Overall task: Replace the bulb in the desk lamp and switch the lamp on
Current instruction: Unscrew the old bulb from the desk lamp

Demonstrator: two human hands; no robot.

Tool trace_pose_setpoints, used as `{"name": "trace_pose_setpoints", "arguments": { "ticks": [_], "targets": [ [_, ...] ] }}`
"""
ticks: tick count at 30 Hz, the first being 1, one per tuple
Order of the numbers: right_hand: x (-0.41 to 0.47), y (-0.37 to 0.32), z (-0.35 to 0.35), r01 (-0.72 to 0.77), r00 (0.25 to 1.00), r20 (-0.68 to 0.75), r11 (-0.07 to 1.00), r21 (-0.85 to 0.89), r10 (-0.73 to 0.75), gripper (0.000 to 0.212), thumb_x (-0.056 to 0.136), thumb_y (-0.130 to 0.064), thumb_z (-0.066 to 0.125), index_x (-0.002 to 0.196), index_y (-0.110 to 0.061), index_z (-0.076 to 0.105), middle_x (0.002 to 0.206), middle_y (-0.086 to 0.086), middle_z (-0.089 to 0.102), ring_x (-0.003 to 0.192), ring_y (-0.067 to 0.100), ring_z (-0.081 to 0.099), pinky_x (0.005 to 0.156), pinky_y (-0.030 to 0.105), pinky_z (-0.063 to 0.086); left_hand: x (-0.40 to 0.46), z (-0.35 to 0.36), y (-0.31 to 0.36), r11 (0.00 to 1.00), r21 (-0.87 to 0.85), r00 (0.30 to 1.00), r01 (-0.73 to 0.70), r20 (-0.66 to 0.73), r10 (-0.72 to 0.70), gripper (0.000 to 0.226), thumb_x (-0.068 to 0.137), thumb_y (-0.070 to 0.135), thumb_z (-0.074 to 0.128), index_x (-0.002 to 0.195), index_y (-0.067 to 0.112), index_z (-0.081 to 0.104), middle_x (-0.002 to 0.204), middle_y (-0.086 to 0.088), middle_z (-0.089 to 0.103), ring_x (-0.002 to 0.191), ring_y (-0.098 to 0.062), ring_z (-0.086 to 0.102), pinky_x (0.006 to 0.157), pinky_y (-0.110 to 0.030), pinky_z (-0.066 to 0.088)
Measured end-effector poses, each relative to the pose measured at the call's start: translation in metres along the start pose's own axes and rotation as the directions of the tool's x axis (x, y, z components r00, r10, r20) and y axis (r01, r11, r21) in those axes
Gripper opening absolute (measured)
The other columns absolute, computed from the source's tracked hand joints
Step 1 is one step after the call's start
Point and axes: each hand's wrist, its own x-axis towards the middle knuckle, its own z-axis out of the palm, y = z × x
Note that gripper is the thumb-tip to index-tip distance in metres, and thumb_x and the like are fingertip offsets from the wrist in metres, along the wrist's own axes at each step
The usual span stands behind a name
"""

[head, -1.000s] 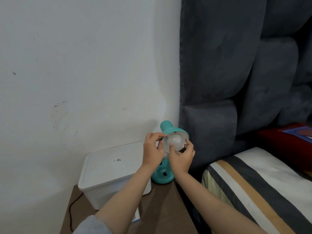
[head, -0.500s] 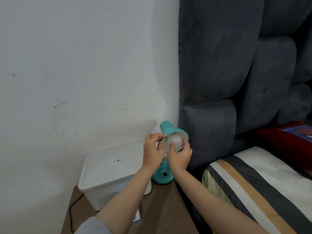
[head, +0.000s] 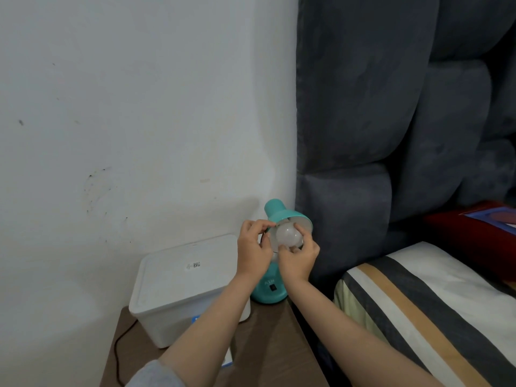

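Two hands meet at the lamp [head: 269, 289], which stands on the worktop [head: 268, 342] at its far right corner, beside the headboard [head: 349, 191]. The bulb [head: 289, 234] sits in the mouth of the shade [head: 284, 215], its round end facing near and slightly right, so its long axis runs back and up into the shade toward the socket, which is hidden. The right hand [head: 298, 258] comes from below and the near right, its fingers [head: 300, 229] curled round the bulb's globe. The left hand [head: 254, 247] is just left of it, fingers pinching the shade's rim to steady it. The right hand is the one on the bulb, so any turn should go about that axis. Whether the bulb is going in or coming out, I cannot tell. The lamp looks unlit.
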Motion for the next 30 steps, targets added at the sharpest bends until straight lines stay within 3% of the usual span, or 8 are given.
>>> {"name": "trace_pose_setpoints", "arguments": {
  "ticks": [2, 7, 12, 14, 19, 22, 25, 30],
  "targets": [
    [-0.0009, 0.0011, -0.0010, 0.000, 1.000, 0.004, 1.000, 0.013, 0.000, 0.060, 0.073, 0.008, 0.068, 0.123, -0.023, 0.054, 0.121, 0.005, 0.035, 0.100, 0.027, 0.059, 0.090, 0.035, 0.053, -0.0005, 0.0002, 0.0001, 1.000, -0.001, 1.000, -0.004, 0.008, 0.004, 0.033, 0.080, -0.011, 0.053, 0.095, 0.016, 0.065, 0.097, -0.006, 0.054, 0.090, -0.003, 0.055, 0.079, -0.003, 0.040],
    [-0.0002, 0.0013, -0.0003, -0.066, 0.997, -0.048, 0.997, 0.036, 0.068, 0.065, 0.079, -0.024, 0.073, 0.136, -0.020, 0.040, 0.132, 0.010, 0.044, 0.103, 0.018, 0.054, 0.088, 0.032, 0.051, -0.0014, 0.0011, 0.0001, 1.000, -0.009, 1.000, -0.006, 0.007, 0.006, 0.033, 0.080, -0.010, 0.054, 0.095, 0.017, 0.065, 0.097, -0.006, 0.054, 0.090, -0.005, 0.056, 0.078, -0.003, 0.040],
    [0.0034, 0.0040, -0.0014, 0.006, 1.000, -0.003, 0.999, 0.040, -0.006, 0.051, 0.070, 0.008, 0.069, 0.113, -0.019, 0.058, 0.127, 0.016, 0.046, 0.101, 0.027, 0.061, 0.088, 0.044, 0.055, -0.0009, -0.0003, 0.0000, 1.000, 0.003, 1.000, -0.004, 0.002, 0.004, 0.032, 0.081, -0.009, 0.055, 0.094, 0.018, 0.065, 0.097, -0.004, 0.054, 0.090, -0.005, 0.056, 0.080, -0.003, 0.040],
    [0.0032, 0.0033, -0.0020, 0.023, 1.000, -0.003, 0.999, 0.033, -0.023, 0.054, 0.069, 0.004, 0.073, 0.115, -0.019, 0.056, 0.125, 0.015, 0.046, 0.100, 0.024, 0.060, 0.088, 0.042, 0.055, -0.0016, -0.0004, 0.0002, 1.000, 0.005, 1.000, -0.009, 0.007, 0.009, 0.033, 0.081, -0.009, 0.055, 0.094, 0.019, 0.065, 0.096, -0.003, 0.053, 0.090, -0.004, 0.056, 0.079, -0.003, 0.041],
    [0.0014, 0.0017, 0.0012, -0.106, 0.993, -0.052, 0.992, 0.063, 0.109, 0.061, 0.078, -0.030, 0.073, 0.131, -0.021, 0.043, 0.130, 0.012, 0.048, 0.105, 0.021, 0.057, 0.088, 0.033, 0.051, -0.0019, 0.0005, -0.0001, 1.000, -0.001, 1.000, 0.002, -0.002, -0.002, 0.032, 0.081, -0.009, 0.055, 0.095, 0.018, 0.065, 0.096, -0.003, 0.054, 0.089, -0.005, 0.057, 0.078, -0.003, 0.041],
    [0.0038, 0.0032, -0.0001, -0.054, 0.998, -0.024, 0.998, 0.041, 0.055, 0.049, 0.077, -0.017, 0.074, 0.121, -0.018, 0.052, 0.123, 0.013, 0.053, 0.100, 0.020, 0.057, 0.084, 0.031, 0.050, -0.0015, -0.0002, 0.0001, 1.000, -0.003, 1.000, 0.010, -0.005, -0.010, 0.033, 0.081, -0.010, 0.053, 0.094, 0.017, 0.065, 0.096, -0.003, 0.053, 0.090, -0.005, 0.057, 0.079, -0.002, 0.040],
    [0.0056, 0.0053, -0.0012, -0.006, 1.000, 0.001, 1.000, 0.030, 0.006, 0.052, 0.068, 0.000, 0.075, 0.113, -0.019, 0.058, 0.121, 0.017, 0.052, 0.098, 0.024, 0.061, 0.086, 0.040, 0.056, -0.0016, -0.0002, -0.0005, 1.000, 0.003, 1.000, 0.000, 0.002, 0.000, 0.032, 0.081, -0.009, 0.054, 0.094, 0.018, 0.065, 0.096, -0.003, 0.053, 0.090, -0.005, 0.057, 0.079, -0.002, 0.040],
    [0.0007, 0.0048, -0.0010, -0.074, 0.997, -0.025, 0.996, 0.047, 0.075, 0.072, 0.074, -0.026, 0.077, 0.134, -0.023, 0.039, 0.128, 0.009, 0.046, 0.107, 0.022, 0.056, 0.092, 0.041, 0.053, -0.0015, 0.0020, -0.0016, 1.000, -0.004, 1.000, 0.001, -0.004, -0.001, 0.031, 0.081, -0.008, 0.056, 0.094, 0.019, 0.065, 0.096, -0.004, 0.054, 0.089, -0.003, 0.056, 0.078, -0.002, 0.040]
  ]
}}
